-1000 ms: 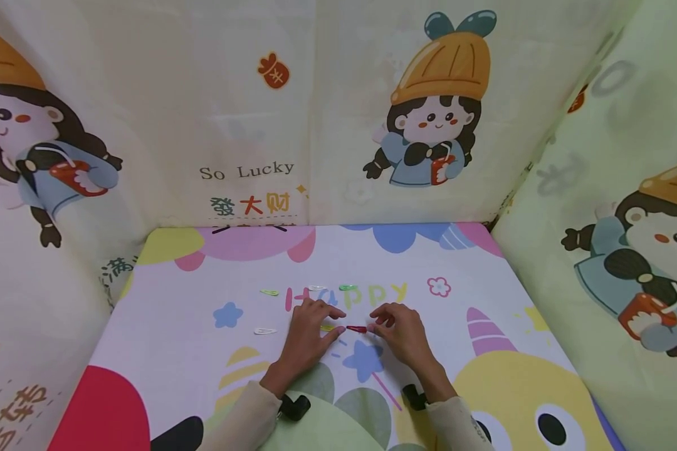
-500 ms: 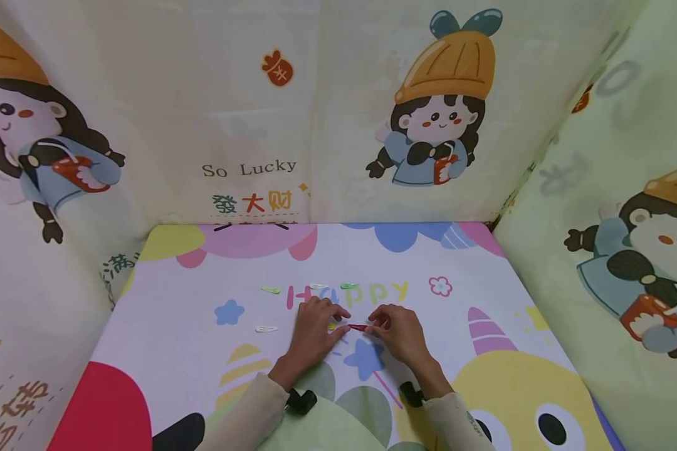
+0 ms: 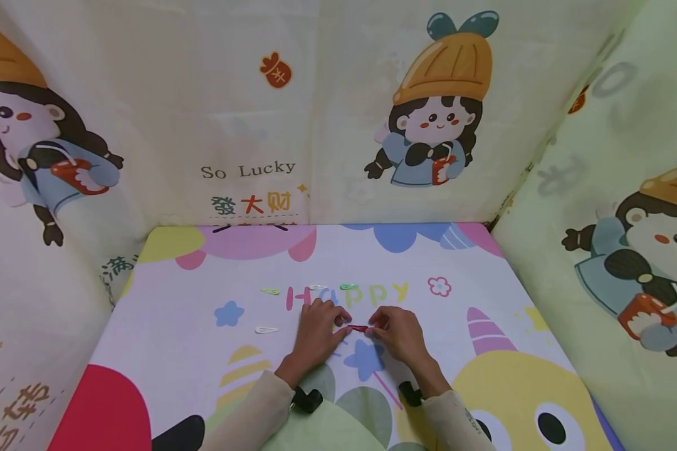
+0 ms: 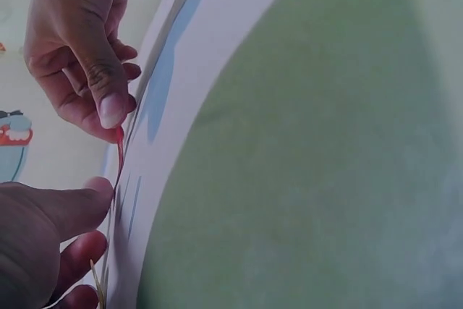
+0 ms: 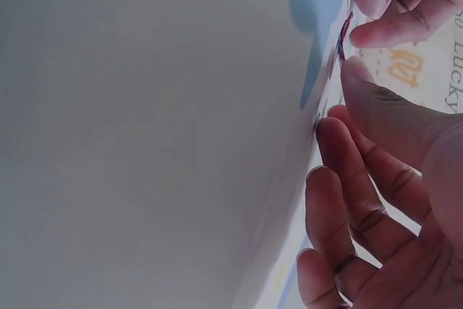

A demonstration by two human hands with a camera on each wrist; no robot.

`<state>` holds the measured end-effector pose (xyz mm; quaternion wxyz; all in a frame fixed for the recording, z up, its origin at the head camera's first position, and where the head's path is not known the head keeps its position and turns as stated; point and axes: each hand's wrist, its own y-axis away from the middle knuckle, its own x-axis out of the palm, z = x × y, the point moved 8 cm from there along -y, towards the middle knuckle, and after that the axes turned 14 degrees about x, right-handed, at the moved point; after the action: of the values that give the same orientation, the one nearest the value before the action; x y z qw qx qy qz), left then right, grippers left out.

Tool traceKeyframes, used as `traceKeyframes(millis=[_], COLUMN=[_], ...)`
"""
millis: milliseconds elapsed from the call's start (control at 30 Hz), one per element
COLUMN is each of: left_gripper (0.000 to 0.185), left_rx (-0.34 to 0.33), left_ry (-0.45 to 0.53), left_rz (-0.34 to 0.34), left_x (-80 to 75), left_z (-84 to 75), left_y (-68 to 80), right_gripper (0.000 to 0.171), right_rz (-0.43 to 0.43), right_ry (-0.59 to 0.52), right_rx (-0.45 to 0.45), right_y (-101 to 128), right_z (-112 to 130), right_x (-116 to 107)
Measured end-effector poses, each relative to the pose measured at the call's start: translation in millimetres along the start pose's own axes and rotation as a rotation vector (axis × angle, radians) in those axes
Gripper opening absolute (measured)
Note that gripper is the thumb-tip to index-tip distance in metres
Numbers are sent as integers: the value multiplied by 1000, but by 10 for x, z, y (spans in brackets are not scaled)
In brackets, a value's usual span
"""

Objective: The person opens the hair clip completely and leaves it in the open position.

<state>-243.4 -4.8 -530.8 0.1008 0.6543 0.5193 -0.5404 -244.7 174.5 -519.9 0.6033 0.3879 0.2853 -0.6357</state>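
Observation:
A red snap hair clip [image 3: 358, 328] spans the gap between my two hands, just at the tabletop. My right hand [image 3: 397, 332] pinches its right end between thumb and forefinger, plainest in the left wrist view. At the other end is my left hand [image 3: 318, 332], holding the clip's tip at its thumb [image 4: 98, 197]; part of this grip is hidden. Seen edge-on, the red clip [image 4: 120, 153] looks slightly bent. A yellow clip [image 4: 98, 280] lies by the left hand's lower fingers and is mostly covered in the head view.
Beyond the hands lie a light green clip [image 3: 270, 290], a whitish clip [image 3: 318, 287] and a green clip [image 3: 348, 286]. A white clip [image 3: 266, 329] lies left of the left hand. Printed cloth walls [image 3: 237, 113] enclose the patterned table [image 3: 175, 326].
My left hand has shifted slightly right, covering more of the yellow clip. The right hand stays nearly in place at the red hair clip, whose tilt has changed a little.

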Motion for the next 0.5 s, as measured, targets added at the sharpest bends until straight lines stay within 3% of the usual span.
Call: traceKeyframes(millis=[500], left_gripper=[15], left_rx=[-30], left_ry=[-5], left_rz=[-1], left_x=[40], left_z=[12], left_y=[-1], right_gripper=[16], right_rz=[41], right_ry=[-28], right_rx=[-22], right_y=[-4], right_z=[59], right_x=[48])
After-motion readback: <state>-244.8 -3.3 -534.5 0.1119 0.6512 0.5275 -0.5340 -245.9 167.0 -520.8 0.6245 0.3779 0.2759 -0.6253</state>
